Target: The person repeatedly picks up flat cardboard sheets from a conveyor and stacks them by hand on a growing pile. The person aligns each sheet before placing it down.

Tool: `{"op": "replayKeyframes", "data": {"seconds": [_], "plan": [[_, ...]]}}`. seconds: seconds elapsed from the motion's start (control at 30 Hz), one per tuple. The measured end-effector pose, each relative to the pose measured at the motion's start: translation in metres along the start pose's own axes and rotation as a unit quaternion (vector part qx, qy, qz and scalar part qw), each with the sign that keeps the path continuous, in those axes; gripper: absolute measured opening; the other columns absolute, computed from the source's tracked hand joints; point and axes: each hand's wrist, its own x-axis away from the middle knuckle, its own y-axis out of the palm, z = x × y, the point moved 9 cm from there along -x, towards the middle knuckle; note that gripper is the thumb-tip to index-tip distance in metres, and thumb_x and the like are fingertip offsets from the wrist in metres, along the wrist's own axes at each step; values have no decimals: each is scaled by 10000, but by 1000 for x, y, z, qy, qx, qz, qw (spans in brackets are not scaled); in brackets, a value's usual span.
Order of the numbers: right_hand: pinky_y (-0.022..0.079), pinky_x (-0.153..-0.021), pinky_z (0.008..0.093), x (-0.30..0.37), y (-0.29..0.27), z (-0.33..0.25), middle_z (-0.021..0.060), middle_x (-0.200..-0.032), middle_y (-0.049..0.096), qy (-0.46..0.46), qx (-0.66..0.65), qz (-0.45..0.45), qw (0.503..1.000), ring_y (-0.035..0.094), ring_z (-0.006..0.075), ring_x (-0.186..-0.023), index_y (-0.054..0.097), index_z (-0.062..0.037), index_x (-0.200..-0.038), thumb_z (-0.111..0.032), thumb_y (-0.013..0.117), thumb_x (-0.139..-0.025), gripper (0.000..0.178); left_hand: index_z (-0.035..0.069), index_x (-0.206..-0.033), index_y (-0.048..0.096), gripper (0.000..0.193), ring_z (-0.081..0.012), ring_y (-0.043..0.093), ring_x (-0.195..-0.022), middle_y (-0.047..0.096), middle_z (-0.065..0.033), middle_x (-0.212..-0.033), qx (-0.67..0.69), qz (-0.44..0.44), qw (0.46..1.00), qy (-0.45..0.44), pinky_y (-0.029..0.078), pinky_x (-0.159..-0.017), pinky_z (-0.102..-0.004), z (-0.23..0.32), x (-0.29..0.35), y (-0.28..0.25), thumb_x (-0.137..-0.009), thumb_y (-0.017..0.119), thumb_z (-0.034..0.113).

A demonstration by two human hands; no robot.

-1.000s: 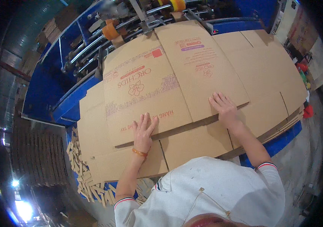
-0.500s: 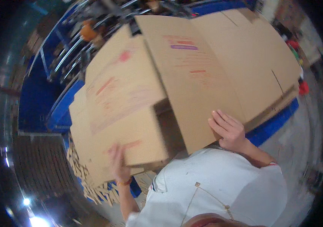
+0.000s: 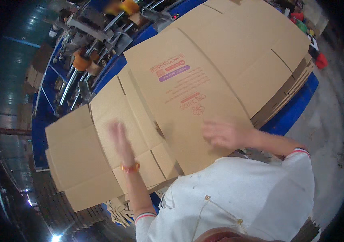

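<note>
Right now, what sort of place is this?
Likely a carton-making workshop: flat, creased cardboard blanks lie stacked, a machine with orange rollers stands beyond them, and narrow cardboard offcuts are heaped below.

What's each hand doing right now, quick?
Left hand: open, nothing held, over plain cardboard.
Right hand: blurred but looks open, nothing visibly held, over the printed cardboard panel; whether it touches cannot be told.

Both hands (image 3: 120, 139) (blurred), flattened cardboard (image 3: 188, 84) below, blue machine (image 3: 119, 64) beyond
</note>
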Motion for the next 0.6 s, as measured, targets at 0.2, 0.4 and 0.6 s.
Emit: {"op": "replayKeyframes", "data": {"seconds": [0.2,0.4,0.6], "plan": [[377,-1031,484,-70,-56,168,282,-1289,491,189,120,302,927,476,414,-1195,574,55,-1028,-223,485,-930,308,18,-1248,543,396,-232,608,-1022,604,-124,-1155,493,-180,773,-357,519,-875,-381,4,-100,145,-933,604,250],[473,-864,498,-147,-101,298,265,-1051,639,394,76,216,890,613,435,-967,627,7,-1047,-384,387,-956,468,-39,-1225,552,390,-196,604,-993,631,-100,-1126,197,-33,959,-202,480,-829,-316,122,-142,119,-941,577,226],[484,-882,481,-174,-113,259,241,-1118,644,429,-105,113,890,628,400,-1009,619,-67,-1215,-555,349,-947,618,-79,-1064,610,290,-147,584,-861,643,-78,-994,214,-101,970,-63,452,-749,-271,189,-166,116,-876,570,138]]}}
